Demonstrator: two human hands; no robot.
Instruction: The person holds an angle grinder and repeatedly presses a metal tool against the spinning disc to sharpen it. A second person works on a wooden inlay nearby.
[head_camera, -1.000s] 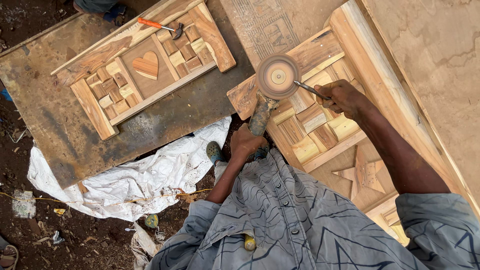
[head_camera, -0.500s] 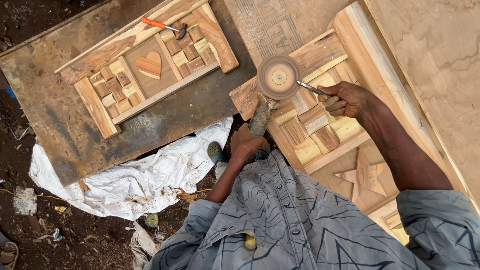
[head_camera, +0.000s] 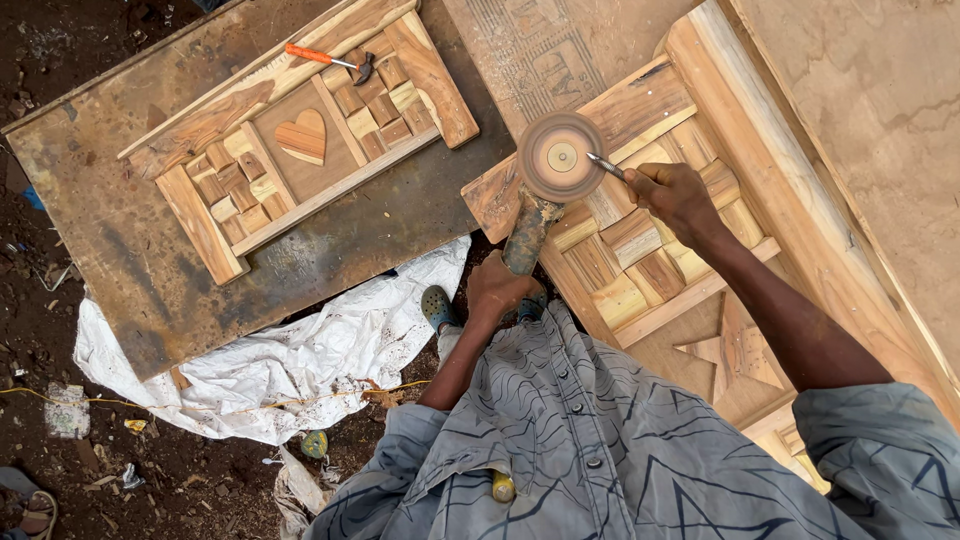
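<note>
**Kid:** What are the hands doing?

**Helper:** The left hand is wrapping shut around the back of one grinder. The right hand is closing around the grinder's thin side handle. The one round sanding disc is sitting at the top corner of the wooden door panel.

**Kid:** How many door panels are lying there?

**Helper:** Two. The second panel is lying to the left on a dark board, well apart from the hands. One wooden heart is sitting in its middle.

**Kid:** Any other tools?

**Helper:** One hammer with an orange handle is resting on the top of that panel. One white sheet is lying crumpled on the ground below.
</note>
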